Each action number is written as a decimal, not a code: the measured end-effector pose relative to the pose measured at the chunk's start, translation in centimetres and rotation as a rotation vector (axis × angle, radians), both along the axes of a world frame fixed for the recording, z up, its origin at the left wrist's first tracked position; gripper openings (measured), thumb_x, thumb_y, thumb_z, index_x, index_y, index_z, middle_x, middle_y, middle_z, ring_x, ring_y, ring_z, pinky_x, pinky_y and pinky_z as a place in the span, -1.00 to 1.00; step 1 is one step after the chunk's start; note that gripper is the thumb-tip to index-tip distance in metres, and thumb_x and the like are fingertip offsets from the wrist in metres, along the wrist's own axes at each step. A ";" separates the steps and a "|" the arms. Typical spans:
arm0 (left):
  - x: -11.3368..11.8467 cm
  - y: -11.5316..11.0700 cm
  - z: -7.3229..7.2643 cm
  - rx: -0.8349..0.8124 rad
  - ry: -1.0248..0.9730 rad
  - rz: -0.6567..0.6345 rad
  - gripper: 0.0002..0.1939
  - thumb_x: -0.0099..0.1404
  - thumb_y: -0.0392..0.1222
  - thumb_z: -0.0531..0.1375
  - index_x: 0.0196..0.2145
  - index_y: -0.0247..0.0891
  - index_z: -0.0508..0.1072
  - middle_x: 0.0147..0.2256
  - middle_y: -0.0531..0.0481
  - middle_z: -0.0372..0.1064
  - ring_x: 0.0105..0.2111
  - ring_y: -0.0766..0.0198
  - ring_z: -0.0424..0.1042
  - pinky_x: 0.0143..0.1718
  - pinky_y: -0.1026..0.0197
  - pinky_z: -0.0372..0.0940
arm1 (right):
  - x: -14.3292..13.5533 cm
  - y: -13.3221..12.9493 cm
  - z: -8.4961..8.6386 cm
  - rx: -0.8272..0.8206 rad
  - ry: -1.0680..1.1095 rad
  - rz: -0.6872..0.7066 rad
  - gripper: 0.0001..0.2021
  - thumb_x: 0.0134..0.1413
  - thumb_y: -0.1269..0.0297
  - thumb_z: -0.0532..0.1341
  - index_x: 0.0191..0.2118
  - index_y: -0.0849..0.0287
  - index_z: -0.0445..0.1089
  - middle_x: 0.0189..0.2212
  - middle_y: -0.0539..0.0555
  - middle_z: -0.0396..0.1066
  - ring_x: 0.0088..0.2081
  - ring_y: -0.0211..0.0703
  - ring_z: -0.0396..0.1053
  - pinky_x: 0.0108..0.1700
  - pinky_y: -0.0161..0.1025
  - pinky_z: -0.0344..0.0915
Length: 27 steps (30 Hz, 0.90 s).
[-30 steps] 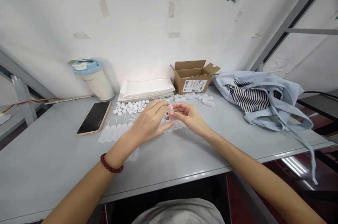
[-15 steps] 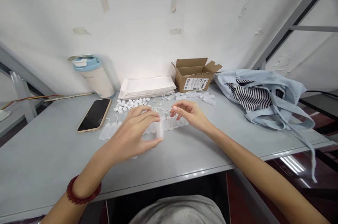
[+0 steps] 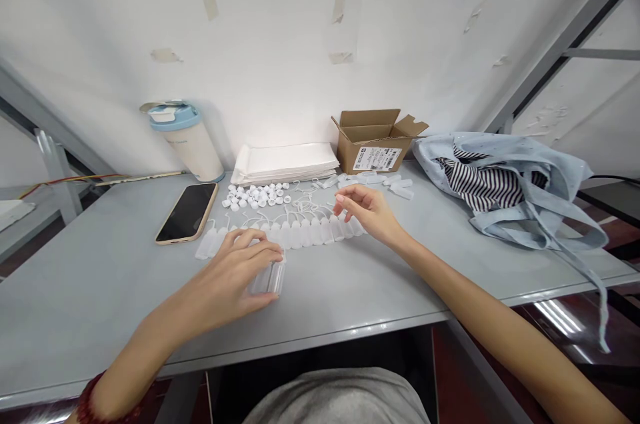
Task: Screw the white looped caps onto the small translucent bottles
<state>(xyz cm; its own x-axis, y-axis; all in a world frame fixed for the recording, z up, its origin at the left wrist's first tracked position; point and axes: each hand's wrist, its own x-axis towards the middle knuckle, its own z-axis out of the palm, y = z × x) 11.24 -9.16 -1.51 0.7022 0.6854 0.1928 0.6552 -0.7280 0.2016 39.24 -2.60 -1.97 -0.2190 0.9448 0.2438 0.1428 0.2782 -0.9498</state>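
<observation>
Left hand: the left hand is at the lower centre-left of the frame; its thumb and fingertips pinch the two ends of a slim, translucent plastic bottle.
Pinched bottle: it is near the front of the grey table, left of the frame's centre; another clear shape just beside it is partly hidden by the fingers.
Right hand: the right hand is right of the frame's centre, at the right end of the bottle row; its fingers are bent towards the thumb, but I cannot tell if they hold something.
Bottle row: a line of translucent white plastic bottles with thin curved stems lies across the middle, side by side, stems pointing to the upper part; the left hand covers some.
Caps: a heap of small, round white caps is behind the row, at centre-left.
Loose bottles: some translucent bottles without visible stems lie in front of an open brown cardboard box.
Back edge: a flat white stack lies left of the box.
Left side: a black-screened phone with beige edge lies near a cream tumbler with blue lid.
Right side: a light-blue cloth bag with striped lining spreads on the table.
</observation>
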 end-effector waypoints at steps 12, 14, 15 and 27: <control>0.1 -0.1 0.7 -0.063 0.066 0.072 -0.71 0.22 -0.11 0.23 -0.09 -0.13 0.38 -0.13 -0.02 0.40 -0.05 0.04 0.24 -0.05 -0.02 0.17 | 0.3 0.2 -0.3 0.021 -0.024 -0.023 -0.70 0.10 0.03 0.22 -0.27 0.21 0.41 -0.47 0.06 0.46 -0.41 -0.23 0.39 -0.41 -0.30 0.29; 0.1 -0.1 0.6 -0.057 0.076 0.056 -0.74 0.23 -0.10 0.22 -0.11 -0.13 0.38 -0.12 -0.02 0.40 -0.04 0.05 0.23 -0.03 -0.03 0.15 | 0.4 0.2 -0.4 0.022 -0.020 -0.019 -0.70 0.10 0.04 0.22 -0.27 0.22 0.41 -0.48 0.06 0.46 -0.42 -0.23 0.39 -0.41 -0.30 0.28; 0.1 0.0 0.6 -0.056 0.080 0.053 -0.74 0.23 -0.09 0.22 -0.11 -0.13 0.37 -0.12 -0.01 0.40 -0.03 0.05 0.23 -0.02 -0.03 0.15 | 0.4 0.2 -0.4 0.022 -0.019 -0.018 -0.70 0.10 0.03 0.22 -0.27 0.22 0.41 -0.49 0.06 0.45 -0.42 -0.23 0.38 -0.42 -0.30 0.28; 0.0 -0.2 0.5 -0.033 0.032 0.026 -0.73 0.22 -0.10 0.22 -0.11 -0.13 0.38 -0.06 -0.03 0.38 0.01 0.05 0.26 0.00 -0.01 0.20 | 0.2 0.2 -0.3 0.010 -0.022 -0.026 -0.68 0.07 0.01 0.24 -0.29 0.20 0.41 -0.50 0.05 0.45 -0.44 -0.24 0.36 -0.42 -0.29 0.27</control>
<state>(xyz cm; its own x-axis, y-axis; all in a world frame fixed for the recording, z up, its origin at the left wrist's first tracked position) 11.23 -9.32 -1.02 0.6894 0.7093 0.1472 0.6805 -0.7038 0.2041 39.46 -2.41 -2.25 -0.2001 0.9477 0.2488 0.1714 0.2839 -0.9434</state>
